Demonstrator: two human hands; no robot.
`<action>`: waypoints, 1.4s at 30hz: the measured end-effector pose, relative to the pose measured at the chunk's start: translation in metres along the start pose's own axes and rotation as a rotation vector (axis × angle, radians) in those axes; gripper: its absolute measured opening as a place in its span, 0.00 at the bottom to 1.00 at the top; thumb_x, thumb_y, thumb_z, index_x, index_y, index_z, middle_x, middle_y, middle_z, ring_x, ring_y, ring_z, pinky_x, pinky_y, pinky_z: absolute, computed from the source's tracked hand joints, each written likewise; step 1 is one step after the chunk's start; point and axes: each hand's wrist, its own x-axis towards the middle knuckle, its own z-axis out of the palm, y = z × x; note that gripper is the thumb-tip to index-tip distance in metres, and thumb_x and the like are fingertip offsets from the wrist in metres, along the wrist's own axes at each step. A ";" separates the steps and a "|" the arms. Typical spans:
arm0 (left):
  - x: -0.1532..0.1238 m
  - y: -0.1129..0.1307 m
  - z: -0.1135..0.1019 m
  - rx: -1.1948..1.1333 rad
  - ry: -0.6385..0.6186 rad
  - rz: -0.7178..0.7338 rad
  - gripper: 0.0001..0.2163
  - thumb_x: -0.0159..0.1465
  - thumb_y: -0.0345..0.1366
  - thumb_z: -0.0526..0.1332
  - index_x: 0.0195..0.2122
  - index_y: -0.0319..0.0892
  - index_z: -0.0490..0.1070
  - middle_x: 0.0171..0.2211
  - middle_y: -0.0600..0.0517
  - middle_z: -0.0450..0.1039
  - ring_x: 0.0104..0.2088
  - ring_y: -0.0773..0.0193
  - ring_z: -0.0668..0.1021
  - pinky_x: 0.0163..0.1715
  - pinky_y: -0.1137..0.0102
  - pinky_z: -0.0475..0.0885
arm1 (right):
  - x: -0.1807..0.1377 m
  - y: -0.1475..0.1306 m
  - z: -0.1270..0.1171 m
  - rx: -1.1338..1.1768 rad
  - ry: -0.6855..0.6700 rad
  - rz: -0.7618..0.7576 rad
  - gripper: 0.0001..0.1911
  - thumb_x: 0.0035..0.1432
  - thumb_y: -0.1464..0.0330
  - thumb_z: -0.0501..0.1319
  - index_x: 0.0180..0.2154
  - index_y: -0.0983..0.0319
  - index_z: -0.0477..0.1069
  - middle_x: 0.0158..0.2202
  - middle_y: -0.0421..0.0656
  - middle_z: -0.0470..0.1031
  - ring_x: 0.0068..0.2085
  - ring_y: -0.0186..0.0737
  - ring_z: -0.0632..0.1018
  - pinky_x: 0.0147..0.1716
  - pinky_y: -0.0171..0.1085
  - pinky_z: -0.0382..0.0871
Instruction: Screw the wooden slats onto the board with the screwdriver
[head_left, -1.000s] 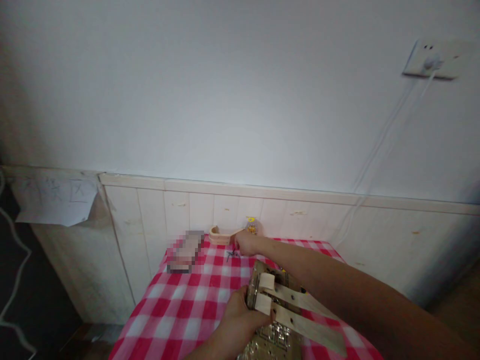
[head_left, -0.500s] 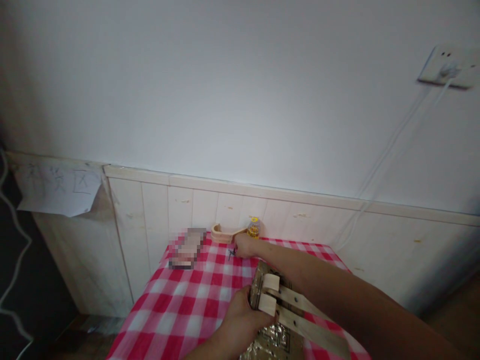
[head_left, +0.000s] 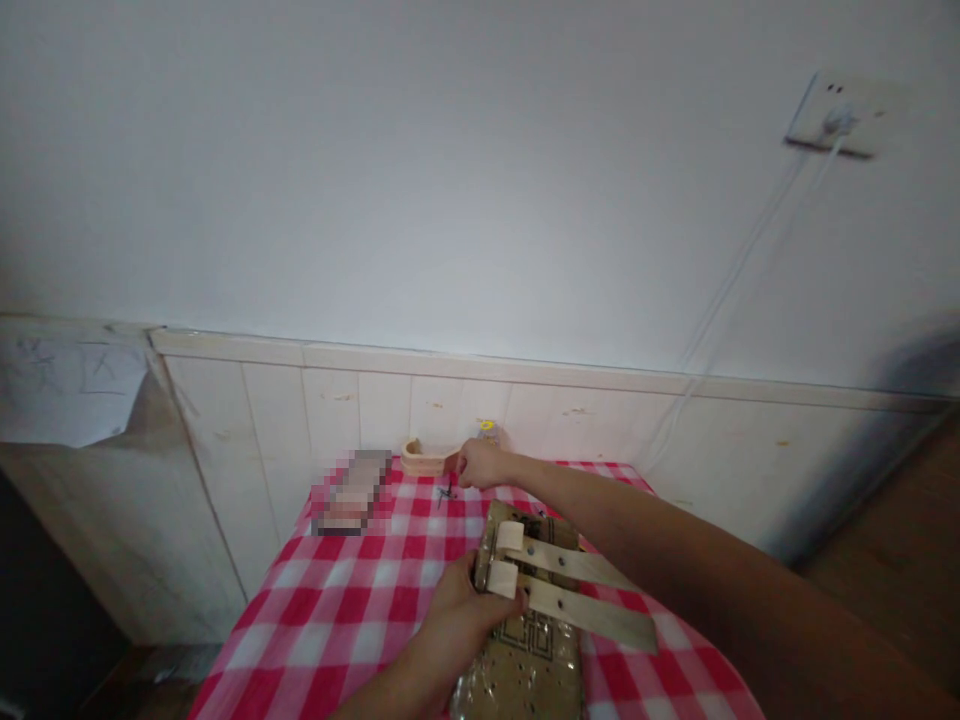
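Note:
My left hand (head_left: 457, 615) grips the near left end of a wooden piece made of two flat slats (head_left: 577, 595) with small blocks on their ends. The slats lie on a shiny patterned board (head_left: 525, 665) on the red-and-white checked tablecloth (head_left: 352, 610). My right hand (head_left: 480, 465) reaches to the table's far edge, fingers closed in a pinch by some small dark bits (head_left: 447, 489). What it pinches is too small to name. A curved wooden part (head_left: 424, 457) lies just left of that hand.
A small yellow-capped bottle (head_left: 487, 431) stands behind my right hand against white wall panelling. A blurred-out block (head_left: 349, 492) sits at the table's far left. A wall socket (head_left: 836, 112) with white cords is at the upper right. A paper sign (head_left: 67, 385) hangs at left.
The view has swung, shifting the scene left and up in the picture. Both hands keep their places: left on the slats, right pinched at the far edge.

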 end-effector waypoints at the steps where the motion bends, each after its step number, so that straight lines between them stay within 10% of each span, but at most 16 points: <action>1: -0.001 0.000 0.000 0.012 0.004 -0.003 0.25 0.44 0.39 0.77 0.44 0.36 0.80 0.39 0.40 0.84 0.38 0.46 0.85 0.39 0.61 0.79 | -0.002 -0.002 -0.002 -0.025 -0.041 0.027 0.19 0.68 0.62 0.66 0.56 0.63 0.73 0.58 0.47 0.75 0.52 0.52 0.80 0.48 0.49 0.79; 29: 0.006 -0.005 -0.014 0.048 0.007 0.021 0.29 0.49 0.46 0.79 0.49 0.35 0.77 0.45 0.36 0.82 0.44 0.43 0.84 0.44 0.58 0.78 | -0.042 -0.009 -0.052 -0.148 -0.101 0.020 0.15 0.69 0.63 0.66 0.52 0.64 0.75 0.52 0.46 0.78 0.46 0.45 0.82 0.43 0.45 0.80; 37: 0.001 0.003 -0.010 0.033 0.058 0.011 0.31 0.48 0.45 0.80 0.49 0.34 0.76 0.47 0.35 0.82 0.45 0.41 0.84 0.43 0.58 0.79 | -0.044 -0.008 -0.058 -0.126 0.043 -0.056 0.11 0.63 0.65 0.70 0.37 0.69 0.83 0.29 0.44 0.83 0.31 0.37 0.79 0.29 0.33 0.67; 42: -0.001 0.007 -0.008 0.024 0.066 0.012 0.32 0.46 0.46 0.81 0.48 0.33 0.76 0.47 0.34 0.82 0.44 0.41 0.84 0.43 0.56 0.79 | -0.047 0.001 -0.057 -0.157 0.017 -0.072 0.10 0.67 0.65 0.67 0.40 0.66 0.80 0.37 0.43 0.82 0.37 0.38 0.81 0.37 0.38 0.75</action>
